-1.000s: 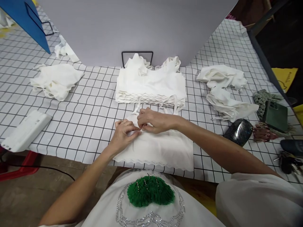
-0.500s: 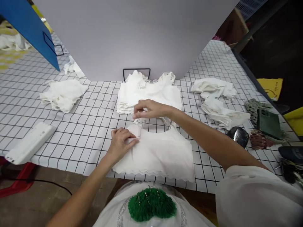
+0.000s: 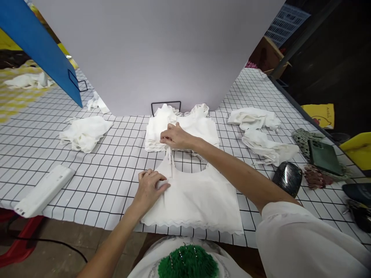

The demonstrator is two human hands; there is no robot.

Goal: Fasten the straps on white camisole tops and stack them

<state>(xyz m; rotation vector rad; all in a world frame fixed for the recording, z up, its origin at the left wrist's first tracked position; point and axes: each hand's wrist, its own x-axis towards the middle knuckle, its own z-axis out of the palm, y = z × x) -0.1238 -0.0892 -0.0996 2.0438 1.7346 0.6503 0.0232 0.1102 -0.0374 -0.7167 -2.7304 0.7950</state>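
One head cam, looking fwd and down over the checked table (image 3: 87, 185). Close range; grey backdrop (image 3: 162, 50) just beyond. No 2nd view.

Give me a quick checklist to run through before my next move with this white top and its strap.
1. Left hand flat on the white top, pinning it: ok.
2. Right hand pinching the strap, pulled out straight: ok.
3. Other strap lying flat: cannot tell, the right arm hides it.
4. Scalloped hem on the gridded table: not ok, it overhangs the near edge.
5. Folded stack behind the top sits neatly: ok.
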